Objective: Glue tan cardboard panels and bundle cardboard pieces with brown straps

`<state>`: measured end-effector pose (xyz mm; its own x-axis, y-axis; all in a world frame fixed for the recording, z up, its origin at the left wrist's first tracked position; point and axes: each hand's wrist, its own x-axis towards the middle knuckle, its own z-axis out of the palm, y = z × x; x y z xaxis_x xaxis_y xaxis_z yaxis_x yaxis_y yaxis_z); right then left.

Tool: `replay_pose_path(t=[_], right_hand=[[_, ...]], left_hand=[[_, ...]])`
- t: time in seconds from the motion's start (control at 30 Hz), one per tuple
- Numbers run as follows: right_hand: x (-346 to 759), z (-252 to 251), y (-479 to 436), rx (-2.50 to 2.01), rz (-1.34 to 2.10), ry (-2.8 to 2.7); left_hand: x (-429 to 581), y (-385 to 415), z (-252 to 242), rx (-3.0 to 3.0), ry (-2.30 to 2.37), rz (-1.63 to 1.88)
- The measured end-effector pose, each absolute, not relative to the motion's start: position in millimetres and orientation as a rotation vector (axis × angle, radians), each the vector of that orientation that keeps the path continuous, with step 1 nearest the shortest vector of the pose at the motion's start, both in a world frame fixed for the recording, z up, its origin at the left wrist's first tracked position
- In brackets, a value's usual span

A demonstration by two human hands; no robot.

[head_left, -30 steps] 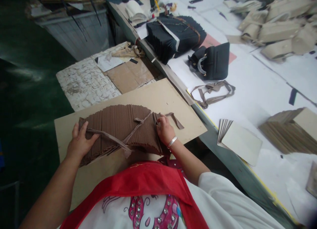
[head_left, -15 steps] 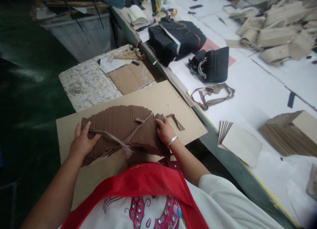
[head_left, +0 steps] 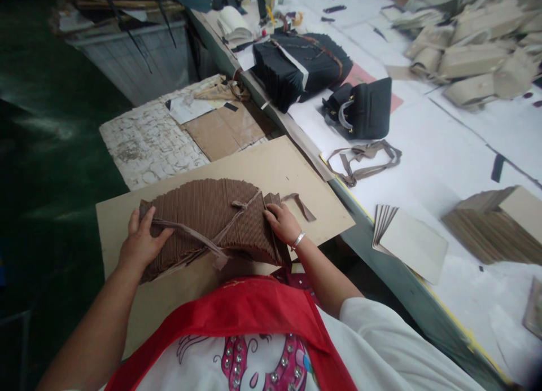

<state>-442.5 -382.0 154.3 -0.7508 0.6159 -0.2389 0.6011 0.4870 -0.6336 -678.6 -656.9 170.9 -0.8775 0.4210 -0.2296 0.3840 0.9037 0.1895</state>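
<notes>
A fanned bundle of brown card pieces, tied with a tan strap, lies on a cardboard sheet across my lap. My left hand rests on the bundle's left end, fingers curled over the strap. At the right end my right hand, with a bracelet at the wrist, presses its fingers into the edges of the pieces.
A long white worktable runs along my right. On it lie a black handbag, a black tied bundle, loose tan straps, a small stack of pale cards, a tan card stack and beige bags. A cracked white board stands ahead.
My right hand has shifted slightly along the bundle's right end, its fingers now digging between the pieces. My left hand stays put.
</notes>
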Motion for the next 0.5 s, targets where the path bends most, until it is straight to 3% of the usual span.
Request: replay_pose_path(t=[0.5], right_hand=[[-441.3,152.6,-381.8,-1.05,1.153,-2.714]], left_hand=[[-679.4,-658.0,169.7,0.595,2.799,0.196]])
